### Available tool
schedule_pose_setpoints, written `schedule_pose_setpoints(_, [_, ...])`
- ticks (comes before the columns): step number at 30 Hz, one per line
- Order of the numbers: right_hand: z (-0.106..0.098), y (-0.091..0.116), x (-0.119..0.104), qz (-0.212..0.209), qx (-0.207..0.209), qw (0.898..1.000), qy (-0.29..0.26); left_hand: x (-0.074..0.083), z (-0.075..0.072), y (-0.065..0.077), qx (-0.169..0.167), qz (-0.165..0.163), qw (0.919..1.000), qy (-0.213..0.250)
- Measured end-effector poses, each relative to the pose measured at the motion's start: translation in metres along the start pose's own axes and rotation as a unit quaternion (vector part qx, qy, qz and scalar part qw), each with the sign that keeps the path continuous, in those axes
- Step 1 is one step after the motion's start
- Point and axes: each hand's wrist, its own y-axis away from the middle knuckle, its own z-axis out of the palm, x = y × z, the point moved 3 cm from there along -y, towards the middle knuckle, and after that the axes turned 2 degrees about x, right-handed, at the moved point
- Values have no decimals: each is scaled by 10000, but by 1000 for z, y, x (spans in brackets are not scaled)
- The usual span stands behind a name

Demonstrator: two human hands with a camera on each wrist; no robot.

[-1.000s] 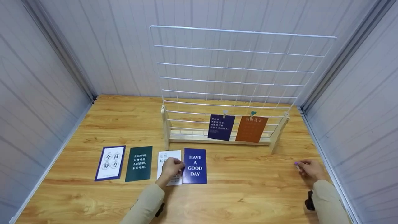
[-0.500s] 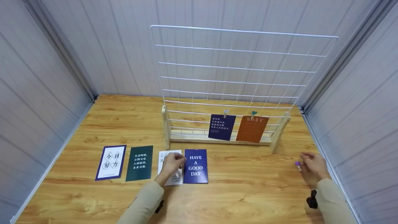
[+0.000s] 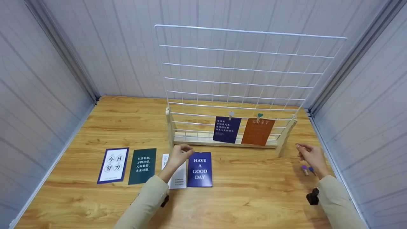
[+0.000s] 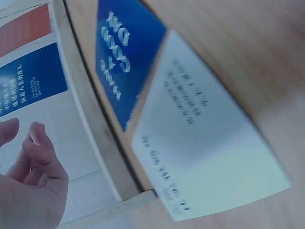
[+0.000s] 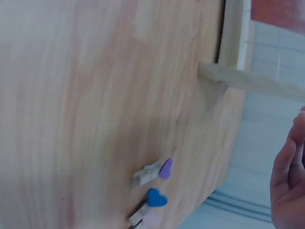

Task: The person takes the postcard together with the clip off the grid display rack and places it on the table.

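In the head view my left hand (image 3: 179, 157) hovers over a white card with Chinese print (image 3: 177, 178). Its thumb and index finger stand apart with nothing between them in the left wrist view, the other fingers loosely curled. To the right of that card lies a blue "HAVE A GOOD DAY" card (image 3: 200, 171). My right hand (image 3: 312, 158), fingers loosely bent and no object visible in it, is raised near several small clothespins. A purple-heart clothespin (image 5: 153, 172), a blue-heart one (image 5: 151, 199) and a pink-topped one (image 5: 150, 220) lie on the table.
A white wire grid rack (image 3: 241, 67) with a wooden base (image 3: 222, 144) stands behind the cards. Clothespins hold a navy card (image 3: 226, 130) and an orange card (image 3: 258, 133) on it. A purple-bordered card (image 3: 113, 165) and a green card (image 3: 142, 166) lie left.
The right hand has let go of the purple-heart clothespin and lifted away, uncovering the blue-heart one. My left hand has risen away from the white card toward the rack.
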Motion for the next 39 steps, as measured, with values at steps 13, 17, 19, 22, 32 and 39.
schedule_pose_setpoints(13, [28, -60, 70, -32, 158, 9940, -1081, 20, 10, -9, 136, 808, 9966, -82])
schedule_pose_setpoints(17, [44, -76, 91, -323, 413, 9880, -1454, 23, 16, -12, 98, 890, 9957, 245])
schedule_pose_setpoints(19, [53, -77, 90, -397, 429, 9836, -1704, 24, 18, -13, 119, 917, 9952, 325])
schedule_pose_setpoints(22, [65, -76, 84, -434, 431, 9805, -1866, 23, 21, -16, 161, 940, 9947, 379])
schedule_pose_setpoints(32, [95, -75, 72, -593, 405, 9794, -1885, 22, 31, -21, 124, 1005, 9910, 872])
schedule_pose_setpoints(39, [111, -77, 64, -534, 463, 9781, -1959, 21, 34, -27, 144, 819, 9926, 890])
